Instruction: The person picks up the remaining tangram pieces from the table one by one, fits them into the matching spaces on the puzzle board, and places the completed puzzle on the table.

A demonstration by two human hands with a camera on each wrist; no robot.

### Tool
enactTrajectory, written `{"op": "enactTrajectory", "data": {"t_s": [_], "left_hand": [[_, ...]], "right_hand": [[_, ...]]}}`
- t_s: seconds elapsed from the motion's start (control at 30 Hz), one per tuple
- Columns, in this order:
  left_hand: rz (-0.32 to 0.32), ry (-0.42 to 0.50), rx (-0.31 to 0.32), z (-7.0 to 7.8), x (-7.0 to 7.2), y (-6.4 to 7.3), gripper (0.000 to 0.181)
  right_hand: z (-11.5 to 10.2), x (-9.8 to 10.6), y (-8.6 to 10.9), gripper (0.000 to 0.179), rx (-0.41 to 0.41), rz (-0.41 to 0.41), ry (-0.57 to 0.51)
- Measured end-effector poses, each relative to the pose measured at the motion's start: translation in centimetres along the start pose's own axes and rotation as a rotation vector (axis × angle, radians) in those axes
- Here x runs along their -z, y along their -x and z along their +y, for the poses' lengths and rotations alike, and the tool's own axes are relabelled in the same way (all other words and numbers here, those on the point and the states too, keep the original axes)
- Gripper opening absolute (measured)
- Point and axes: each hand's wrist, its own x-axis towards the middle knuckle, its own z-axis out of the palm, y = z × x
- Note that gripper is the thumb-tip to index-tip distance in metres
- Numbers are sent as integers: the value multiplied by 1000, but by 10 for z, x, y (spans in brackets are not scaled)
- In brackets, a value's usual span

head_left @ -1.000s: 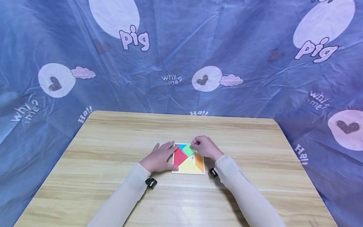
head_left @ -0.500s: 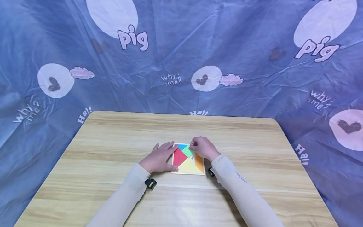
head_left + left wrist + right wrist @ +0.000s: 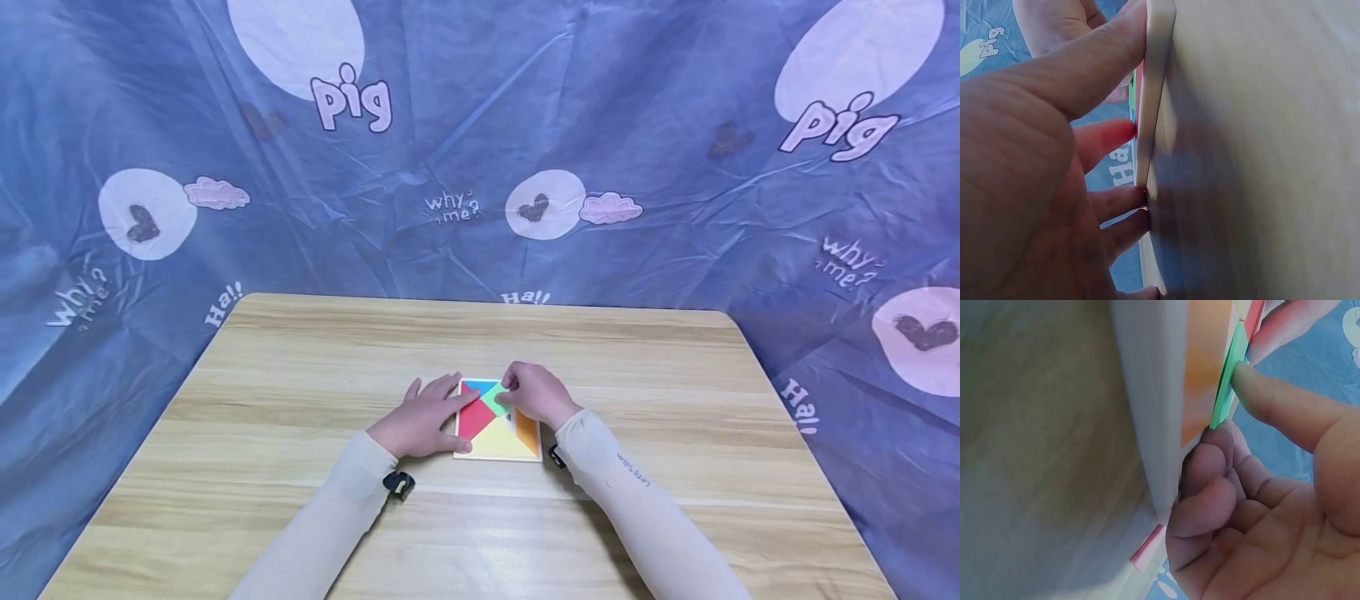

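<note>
Green piece (image 3: 1227, 378) is right under the thumb of the right hand (image 3: 542, 395), curled fingers at its edge, basically a pinch. Left hand (image 3: 418, 423) is spread out, thumb on the tray (image 3: 1157, 69) edge, index stretched over the red piece (image 3: 474, 421).

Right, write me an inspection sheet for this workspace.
Surface: wood-grain table.
Job's things: a shallow tray holding a red piece, yellow piece, blue piece and orange piece; whether the green piece is fully seated, I cannot tell.
Clutter: a small pink item near the tray, seen only from the right wrist.
Grippers: left hand spread against the tray's left side; right hand pinching the green piece.
Cables: nothing seen.
Surroundings: blue printed backdrop behind the table.
</note>
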Motion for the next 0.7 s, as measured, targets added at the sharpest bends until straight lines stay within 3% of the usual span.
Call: {"op": "enactTrajectory", "data": {"t_s": [0.5,0.7], "left_hand": [[-40,-3,24,-1,-2,-2,91],[-41,22,-7,-4,1,-1,88]], "right_hand": [[-3,-1,4,16,60,66,78],[4,5,6,16,91,87,-22]]}}
